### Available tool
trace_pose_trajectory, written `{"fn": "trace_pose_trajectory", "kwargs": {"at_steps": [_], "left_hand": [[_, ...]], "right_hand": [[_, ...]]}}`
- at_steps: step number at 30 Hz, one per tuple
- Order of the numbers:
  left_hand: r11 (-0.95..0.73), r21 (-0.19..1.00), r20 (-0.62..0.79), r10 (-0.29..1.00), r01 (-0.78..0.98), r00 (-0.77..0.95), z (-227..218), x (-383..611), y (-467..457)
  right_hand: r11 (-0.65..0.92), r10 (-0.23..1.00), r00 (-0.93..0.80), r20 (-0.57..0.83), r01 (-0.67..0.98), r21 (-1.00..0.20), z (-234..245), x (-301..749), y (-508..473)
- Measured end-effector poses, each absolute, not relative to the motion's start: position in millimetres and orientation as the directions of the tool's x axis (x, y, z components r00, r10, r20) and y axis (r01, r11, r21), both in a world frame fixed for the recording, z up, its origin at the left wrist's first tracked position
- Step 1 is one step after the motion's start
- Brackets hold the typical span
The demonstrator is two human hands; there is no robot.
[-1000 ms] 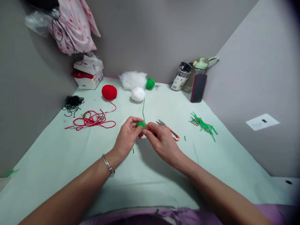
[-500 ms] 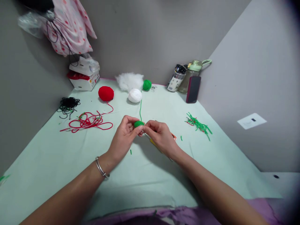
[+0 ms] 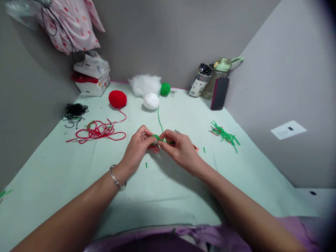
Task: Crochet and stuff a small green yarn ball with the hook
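My left hand and my right hand meet above the middle of the pale green table. Both are closed in a pinch on a small green crocheted piece. A green strand runs from the piece back to a small green yarn ball near the wall. My right fingers also pinch a thin tool, mostly hidden by the hand. A silver bangle sits on my left wrist.
Red yarn ball, white yarn ball and white stuffing lie at the back. Loose red yarn and black yarn are left. Green scraps, a phone, bottle, jar are right. Scissors peek behind my right hand.
The view has shifted a little. My hands stay together; the green piece now looks flatter and more stretched between my fingers, with a strand drawn toward the right hand.
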State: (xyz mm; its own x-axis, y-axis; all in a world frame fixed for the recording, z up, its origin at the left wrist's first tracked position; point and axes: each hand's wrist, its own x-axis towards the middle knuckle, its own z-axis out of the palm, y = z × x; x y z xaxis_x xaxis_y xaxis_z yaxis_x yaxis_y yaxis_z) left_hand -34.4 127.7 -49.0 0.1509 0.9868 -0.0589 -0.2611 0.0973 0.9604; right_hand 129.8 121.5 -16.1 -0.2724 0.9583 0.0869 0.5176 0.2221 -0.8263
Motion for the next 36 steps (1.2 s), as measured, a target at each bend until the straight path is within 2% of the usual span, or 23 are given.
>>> {"fn": "trace_pose_trajectory", "kwargs": {"at_steps": [2, 8, 13, 15, 18, 24, 32, 36], "left_hand": [[0.105, 0.951, -0.056, 0.983, -0.289, 0.174, -48, -35, 124], [0.108, 0.948, -0.038, 0.972, -0.3, 0.231, -45, -41, 121], [0.134, 0.958, -0.065, 0.963, -0.254, 0.263, -47, -44, 125], [0.135, 0.965, -0.077, 0.966, -0.226, 0.245, -50, -42, 126], [0.129, 0.97, -0.086, 0.975, -0.204, 0.206, -53, -39, 128], [0.2, 0.944, -0.143, 0.965, -0.261, 0.22, -49, -39, 125], [0.213, 0.92, -0.113, 0.948, -0.329, 0.296, -40, -41, 119], [0.216, 0.924, -0.114, 0.944, -0.317, 0.309, -41, -45, 122]], "right_hand": [[0.215, 0.966, -0.237, 0.102, 0.516, -0.829, -18, 132, 124], [0.084, 0.972, -0.233, -0.013, 0.404, -0.911, -15, 134, 127], [-0.088, 0.918, -0.359, -0.17, 0.235, -0.968, -11, 136, 130], [-0.129, 0.893, -0.399, -0.208, 0.214, -0.968, -11, 135, 128], [-0.057, 0.906, -0.386, -0.174, 0.296, -0.953, -12, 130, 120], [0.206, 0.934, -0.356, 0.028, 0.473, -0.857, -17, 127, 118], [0.061, 0.968, -0.25, -0.032, 0.356, -0.932, -16, 132, 129], [0.049, 0.95, -0.307, -0.05, 0.306, -0.951, -9, 136, 128]]}}
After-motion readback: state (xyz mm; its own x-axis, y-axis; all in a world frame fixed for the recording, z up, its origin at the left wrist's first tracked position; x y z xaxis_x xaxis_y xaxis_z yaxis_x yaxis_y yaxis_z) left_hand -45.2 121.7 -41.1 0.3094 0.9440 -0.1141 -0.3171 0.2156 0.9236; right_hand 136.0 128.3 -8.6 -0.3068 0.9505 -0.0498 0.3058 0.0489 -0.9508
